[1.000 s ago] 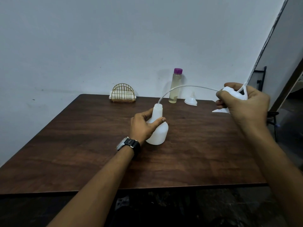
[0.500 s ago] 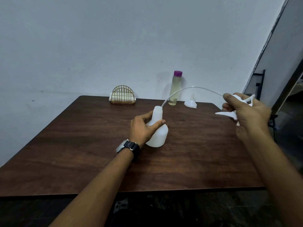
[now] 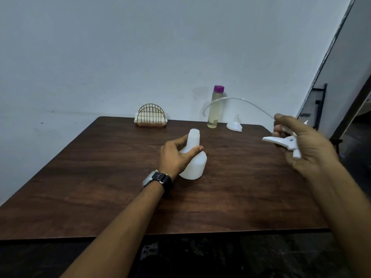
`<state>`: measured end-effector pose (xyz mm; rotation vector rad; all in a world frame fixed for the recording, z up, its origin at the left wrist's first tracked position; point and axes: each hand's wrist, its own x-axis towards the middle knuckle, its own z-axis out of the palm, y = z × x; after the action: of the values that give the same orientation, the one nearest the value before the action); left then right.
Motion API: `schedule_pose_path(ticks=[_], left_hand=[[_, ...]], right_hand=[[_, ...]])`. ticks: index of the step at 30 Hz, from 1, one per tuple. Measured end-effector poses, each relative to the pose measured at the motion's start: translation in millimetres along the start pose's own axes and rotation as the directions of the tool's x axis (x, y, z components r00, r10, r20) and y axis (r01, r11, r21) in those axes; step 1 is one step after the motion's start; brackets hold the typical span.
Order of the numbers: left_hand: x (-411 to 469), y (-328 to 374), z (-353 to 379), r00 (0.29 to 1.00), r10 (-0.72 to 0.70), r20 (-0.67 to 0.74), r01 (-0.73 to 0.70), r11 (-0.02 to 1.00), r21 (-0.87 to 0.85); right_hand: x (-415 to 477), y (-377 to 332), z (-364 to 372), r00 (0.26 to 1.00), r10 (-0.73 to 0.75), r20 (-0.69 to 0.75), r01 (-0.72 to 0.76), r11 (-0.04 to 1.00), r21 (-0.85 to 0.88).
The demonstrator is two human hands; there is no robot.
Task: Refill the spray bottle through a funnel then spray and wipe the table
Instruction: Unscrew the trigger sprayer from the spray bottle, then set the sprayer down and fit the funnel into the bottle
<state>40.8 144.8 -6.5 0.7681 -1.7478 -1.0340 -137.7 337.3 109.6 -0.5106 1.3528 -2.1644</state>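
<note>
Both hands were busy in the head view. The left hand [image 3: 176, 157] was wrapped around the neck and shoulder of the white spray bottle [image 3: 193, 159], which stood upright on the dark wooden table [image 3: 100, 177], a little beyond its middle. The right hand [image 3: 303, 145] was closed on the white trigger sprayer head [image 3: 281, 141], held off above the table's right side.

What had just changed: half a second earlier the tip of the clear dip tube [image 3: 236, 101] was still down in the bottle's neck; now it had come fully out and arched free in the air, its loose end hanging in front of the wall, near the refill bottle. The spray bottle's mouth stood open and uncovered, so the opening step looked done and the funnel could go in next.

That white funnel [image 3: 234, 125] lay mouth-down near the far edge, just beside the purple-capped refill bottle [image 3: 215, 107] of pale yellow liquid. A gold wire holder with napkins [image 3: 151, 117] stood further left along the same edge, well apart from both.

Room was generous: the near half of the table and its whole left side were bare, good for setting the sprayer down. The right hand hovered close to the right edge, and the refill bottle stood close to the back wall, so a reach there could knock it.
</note>
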Motion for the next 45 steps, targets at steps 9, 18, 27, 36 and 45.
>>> schedule_pose_path(ticks=[9, 18, 27, 36, 45], left_hand=[[0, 0, -1, 1.0, -0.003, 0.015, 0.003, 1.0, -0.023], [0, 0, -1, 1.0, 0.016, 0.011, -0.016, 1.0, -0.006], [1, 0, 0, 1.0, 0.019, 0.006, -0.019, 1.0, 0.005], [5, -4, -1, 1.0, 0.006, -0.015, -0.006, 1.0, 0.005], [11, -9, -6, 1.0, 0.009, 0.014, -0.009, 1.0, 0.005]], right_hand=[[-4, 23, -3, 0.983, 0.168, 0.068, -0.163, 0.984, -0.078], [-6, 25, -17, 0.989, 0.127, 0.078, -0.127, 0.992, -0.001], [-7, 25, -21, 0.984, 0.126, 0.128, -0.128, 0.992, 0.004], [23, 43, -44, 0.995, -0.049, -0.091, 0.034, 0.986, -0.163], [68, 97, -67, 0.967, -0.013, -0.253, -0.148, 0.782, -0.606]])
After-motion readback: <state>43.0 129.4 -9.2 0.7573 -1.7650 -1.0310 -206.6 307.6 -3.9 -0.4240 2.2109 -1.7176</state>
